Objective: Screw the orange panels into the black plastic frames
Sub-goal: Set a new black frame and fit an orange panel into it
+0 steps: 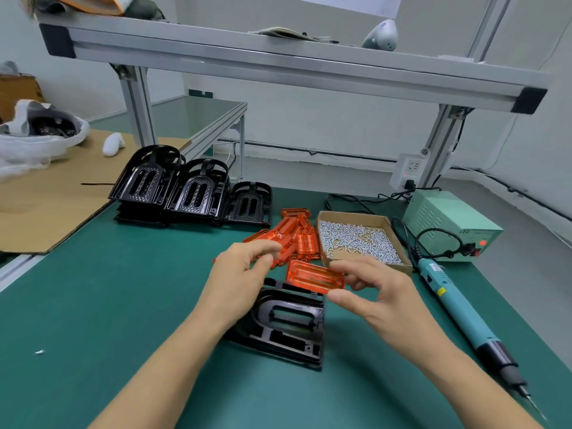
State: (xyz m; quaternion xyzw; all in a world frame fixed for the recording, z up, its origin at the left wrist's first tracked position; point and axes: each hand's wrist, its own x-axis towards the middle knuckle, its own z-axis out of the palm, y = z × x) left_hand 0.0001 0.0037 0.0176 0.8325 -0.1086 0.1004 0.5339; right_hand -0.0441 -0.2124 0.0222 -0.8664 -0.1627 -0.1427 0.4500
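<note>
One orange panel is up in the air right now, pinched along its right end between the thumb and fingers of the right hand, hovering just above the black frame lying flat on the green mat. The left hand sits beside the panel's other end with fingers loosely curled and apart, gripping nothing as far as I can tell.

My take on doing this bit well: line the panel's long side up with the rectangular window in the frame, lower it flat instead of corner-first, and let the left hand steady the frame so it doesn't skate on the mat. Seat it fully before reaching for the screwdriver lying to the right.

Material-wise, the panel is translucent, glossy orange plastic, rectangular with rounded corners and a raised rim. The frame is shiny black moulded plastic with an arched slot and ribs. More panels are heaped behind, next to a cardboard box of small silver screws. Spare frames stand stacked at the back left.
</note>
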